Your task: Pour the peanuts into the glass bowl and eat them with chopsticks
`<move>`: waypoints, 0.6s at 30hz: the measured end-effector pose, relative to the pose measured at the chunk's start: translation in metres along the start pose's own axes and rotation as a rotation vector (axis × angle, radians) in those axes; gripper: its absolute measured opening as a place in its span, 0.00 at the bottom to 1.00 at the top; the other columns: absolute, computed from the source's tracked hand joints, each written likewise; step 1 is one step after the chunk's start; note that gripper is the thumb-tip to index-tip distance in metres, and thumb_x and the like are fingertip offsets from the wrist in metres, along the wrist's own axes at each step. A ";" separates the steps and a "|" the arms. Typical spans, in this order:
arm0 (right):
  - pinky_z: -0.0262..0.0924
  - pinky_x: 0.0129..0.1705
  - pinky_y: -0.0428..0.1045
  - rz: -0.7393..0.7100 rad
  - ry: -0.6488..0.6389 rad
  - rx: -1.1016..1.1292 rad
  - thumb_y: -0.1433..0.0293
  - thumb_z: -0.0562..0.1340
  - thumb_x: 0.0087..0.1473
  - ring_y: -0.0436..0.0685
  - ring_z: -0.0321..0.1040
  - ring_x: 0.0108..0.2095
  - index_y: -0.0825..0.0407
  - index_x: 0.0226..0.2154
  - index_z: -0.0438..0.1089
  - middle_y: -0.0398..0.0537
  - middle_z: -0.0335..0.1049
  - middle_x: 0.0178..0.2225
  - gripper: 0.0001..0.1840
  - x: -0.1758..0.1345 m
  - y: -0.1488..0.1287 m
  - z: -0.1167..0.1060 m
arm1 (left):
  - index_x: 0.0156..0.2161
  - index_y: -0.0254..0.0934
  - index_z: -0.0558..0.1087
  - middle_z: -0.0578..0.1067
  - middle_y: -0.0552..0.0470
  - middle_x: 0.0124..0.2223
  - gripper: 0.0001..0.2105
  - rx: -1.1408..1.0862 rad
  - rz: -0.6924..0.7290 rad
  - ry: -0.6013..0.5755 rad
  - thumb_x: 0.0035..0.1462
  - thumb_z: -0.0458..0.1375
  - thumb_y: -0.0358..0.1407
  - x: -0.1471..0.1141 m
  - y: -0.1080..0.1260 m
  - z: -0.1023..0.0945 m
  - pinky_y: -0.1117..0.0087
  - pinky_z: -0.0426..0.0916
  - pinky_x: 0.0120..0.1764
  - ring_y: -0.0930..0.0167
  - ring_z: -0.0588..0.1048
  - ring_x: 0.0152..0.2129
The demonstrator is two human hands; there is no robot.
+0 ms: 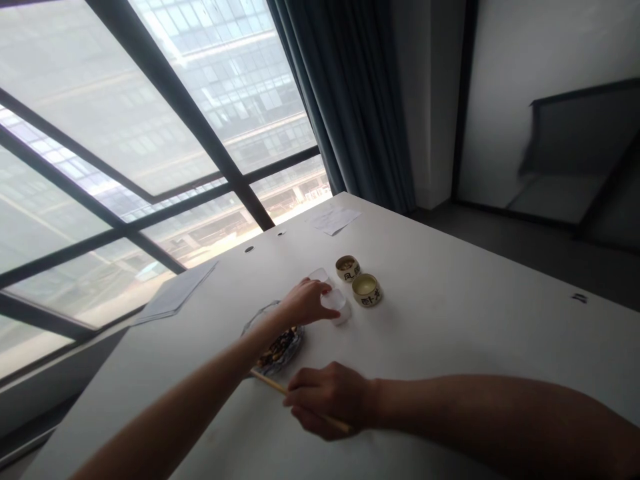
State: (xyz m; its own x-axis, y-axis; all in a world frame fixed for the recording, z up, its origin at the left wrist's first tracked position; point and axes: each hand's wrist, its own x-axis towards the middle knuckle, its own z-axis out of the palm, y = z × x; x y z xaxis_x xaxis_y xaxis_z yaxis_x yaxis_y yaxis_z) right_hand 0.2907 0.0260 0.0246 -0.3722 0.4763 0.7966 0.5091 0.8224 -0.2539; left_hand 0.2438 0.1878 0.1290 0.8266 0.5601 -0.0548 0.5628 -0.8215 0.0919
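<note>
left fingers [320,300] closed around a clear cup [336,304], right fingers [313,393] gripping chopsticks [270,383], on a white table [450,320] beside a window [150,133]

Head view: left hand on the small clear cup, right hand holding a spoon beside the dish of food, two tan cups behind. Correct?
One thing is wrong: the right hand holds chopsticks, not a spoon. The head view shows thin wooden sticks running from that hand toward the dish of food. The rest stands: the left hand is on the small clear cup, with two tan cups behind.

Left forearm [240,360] hides much of the dish [280,343].
</note>
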 end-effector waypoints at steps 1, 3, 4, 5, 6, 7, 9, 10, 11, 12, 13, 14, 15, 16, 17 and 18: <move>0.70 0.28 0.45 0.001 0.000 0.001 0.68 0.61 0.67 0.51 0.78 0.33 0.52 0.43 0.71 0.50 0.79 0.43 0.05 0.000 0.000 0.000 | 0.46 0.39 0.83 0.83 0.43 0.45 0.24 0.002 -0.006 -0.002 0.47 0.73 0.50 -0.001 0.000 0.000 0.56 0.73 0.50 0.50 0.78 0.47; 0.70 0.28 0.45 0.002 -0.005 0.007 0.68 0.61 0.67 0.51 0.78 0.33 0.52 0.43 0.71 0.49 0.79 0.42 0.05 0.000 0.001 -0.001 | 0.45 0.38 0.83 0.83 0.42 0.44 0.24 -0.001 -0.006 -0.013 0.47 0.73 0.51 -0.002 -0.001 -0.002 0.56 0.73 0.49 0.49 0.79 0.46; 0.71 0.29 0.45 0.006 -0.007 0.010 0.68 0.61 0.67 0.51 0.78 0.33 0.52 0.43 0.71 0.49 0.79 0.42 0.05 -0.001 0.001 -0.001 | 0.45 0.38 0.83 0.83 0.42 0.44 0.24 -0.007 -0.001 -0.021 0.47 0.73 0.52 -0.003 -0.002 -0.004 0.56 0.74 0.49 0.49 0.79 0.46; 0.71 0.29 0.45 0.009 -0.009 0.013 0.69 0.61 0.67 0.51 0.78 0.33 0.52 0.44 0.71 0.49 0.79 0.43 0.05 -0.001 0.001 -0.001 | 0.45 0.38 0.83 0.84 0.42 0.44 0.25 -0.016 0.008 -0.031 0.46 0.73 0.53 -0.003 -0.004 -0.007 0.57 0.74 0.49 0.50 0.79 0.46; 0.71 0.30 0.45 0.011 -0.009 0.015 0.69 0.61 0.67 0.51 0.79 0.34 0.52 0.44 0.71 0.49 0.79 0.43 0.05 -0.002 0.001 0.000 | 0.45 0.39 0.83 0.84 0.43 0.45 0.26 -0.028 0.017 -0.040 0.46 0.73 0.55 -0.002 -0.006 -0.012 0.58 0.74 0.50 0.51 0.80 0.46; 0.71 0.30 0.44 0.011 -0.006 0.015 0.69 0.61 0.67 0.51 0.79 0.35 0.52 0.45 0.71 0.49 0.79 0.43 0.06 -0.002 0.000 0.000 | 0.47 0.39 0.83 0.84 0.44 0.47 0.28 -0.041 0.024 -0.046 0.47 0.73 0.56 -0.001 -0.008 -0.017 0.59 0.74 0.49 0.52 0.80 0.46; 0.70 0.30 0.44 0.003 0.014 0.014 0.68 0.61 0.67 0.51 0.79 0.36 0.52 0.46 0.71 0.49 0.79 0.44 0.07 -0.002 0.000 0.000 | 0.53 0.39 0.81 0.83 0.44 0.51 0.30 -0.067 0.022 -0.040 0.53 0.69 0.59 0.006 -0.014 -0.028 0.60 0.74 0.48 0.55 0.81 0.44; 0.70 0.30 0.43 -0.007 0.033 0.016 0.68 0.61 0.67 0.50 0.79 0.35 0.52 0.46 0.71 0.49 0.80 0.44 0.07 -0.002 -0.001 0.000 | 0.57 0.39 0.79 0.82 0.44 0.52 0.31 -0.077 0.012 -0.027 0.58 0.65 0.59 0.012 -0.016 -0.033 0.60 0.75 0.48 0.57 0.81 0.44; 0.70 0.30 0.43 -0.019 0.055 0.021 0.68 0.60 0.68 0.50 0.79 0.35 0.52 0.45 0.72 0.49 0.80 0.43 0.07 -0.002 -0.001 -0.001 | 0.60 0.38 0.77 0.82 0.43 0.54 0.31 -0.085 -0.003 -0.009 0.62 0.62 0.58 0.019 -0.018 -0.036 0.60 0.75 0.47 0.57 0.81 0.44; 0.70 0.30 0.43 -0.031 0.076 0.029 0.68 0.59 0.68 0.50 0.78 0.35 0.52 0.45 0.72 0.49 0.80 0.43 0.08 -0.001 -0.001 -0.001 | 0.61 0.36 0.76 0.81 0.41 0.56 0.30 -0.088 -0.017 0.011 0.64 0.61 0.57 0.027 -0.019 -0.037 0.58 0.75 0.48 0.56 0.81 0.46; 0.70 0.31 0.43 -0.044 0.095 0.039 0.69 0.58 0.69 0.50 0.78 0.34 0.53 0.45 0.72 0.49 0.80 0.42 0.08 -0.001 -0.001 -0.002 | 0.64 0.35 0.73 0.79 0.39 0.58 0.31 -0.088 -0.022 0.029 0.65 0.61 0.55 0.037 -0.020 -0.037 0.56 0.74 0.51 0.54 0.80 0.50; 0.71 0.31 0.43 -0.054 0.114 0.050 0.69 0.57 0.69 0.50 0.78 0.34 0.53 0.44 0.72 0.50 0.80 0.41 0.09 0.000 -0.002 -0.002 | 0.64 0.34 0.72 0.77 0.37 0.61 0.31 -0.085 -0.023 0.035 0.64 0.63 0.52 0.046 -0.021 -0.035 0.54 0.71 0.56 0.52 0.77 0.55; 0.71 0.32 0.43 -0.062 0.129 0.059 0.69 0.56 0.69 0.50 0.78 0.34 0.54 0.44 0.72 0.50 0.79 0.41 0.09 0.000 -0.002 -0.003 | 0.65 0.34 0.72 0.75 0.36 0.63 0.32 -0.085 -0.018 0.032 0.62 0.66 0.50 0.056 -0.022 -0.032 0.52 0.67 0.60 0.50 0.74 0.59; 0.72 0.33 0.43 -0.065 0.141 0.067 0.70 0.56 0.69 0.50 0.78 0.34 0.54 0.44 0.73 0.51 0.79 0.41 0.10 0.000 -0.001 -0.003 | 0.65 0.34 0.71 0.74 0.36 0.64 0.34 -0.092 -0.011 0.014 0.59 0.68 0.49 0.066 -0.022 -0.028 0.52 0.65 0.62 0.49 0.72 0.62; 0.72 0.33 0.43 -0.064 0.151 0.070 0.70 0.56 0.68 0.50 0.77 0.34 0.54 0.44 0.73 0.51 0.79 0.41 0.10 0.001 -0.001 -0.004 | 0.65 0.35 0.71 0.74 0.36 0.65 0.35 -0.105 -0.001 -0.008 0.57 0.70 0.48 0.075 -0.023 -0.023 0.52 0.65 0.63 0.49 0.71 0.63; 0.72 0.33 0.43 -0.062 0.155 0.072 0.70 0.56 0.68 0.50 0.77 0.34 0.54 0.44 0.73 0.51 0.79 0.41 0.10 0.000 -0.001 -0.004 | 0.66 0.35 0.71 0.73 0.36 0.65 0.36 -0.122 0.010 -0.031 0.55 0.71 0.46 0.084 -0.024 -0.019 0.54 0.65 0.63 0.49 0.70 0.63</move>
State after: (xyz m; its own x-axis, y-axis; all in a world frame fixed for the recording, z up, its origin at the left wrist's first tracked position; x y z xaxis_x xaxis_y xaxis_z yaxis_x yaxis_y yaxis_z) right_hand 0.2928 0.0240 0.0273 -0.2742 0.3746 0.8857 0.4301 0.8715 -0.2354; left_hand 0.2998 0.2565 0.1407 0.8331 0.5468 -0.0838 0.5510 -0.8069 0.2128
